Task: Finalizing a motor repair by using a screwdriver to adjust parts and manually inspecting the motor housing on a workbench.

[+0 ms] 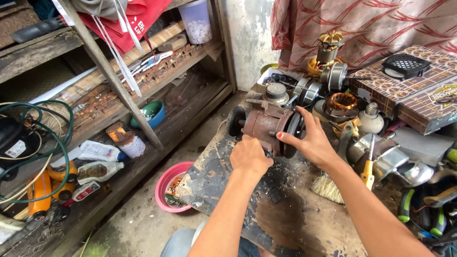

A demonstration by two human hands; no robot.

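Note:
A rusty brown motor [262,124] with black end caps lies on its side on a stained, worn workbench [285,219]. My left hand [250,156] is closed around its near underside. My right hand [312,140] wraps over the black wheel-like end [293,128] on the motor's right side, fingers spread across it.
Motor parts, copper windings [342,101], a bulb [370,119], metal cups, a yellow-handled screwdriver [367,172] and a brush [327,186] crowd the bench's right. A patterned box [409,90] sits behind. A pink bowl [172,186] stands on the floor; wooden shelves [119,90] with bottles and hoses are left.

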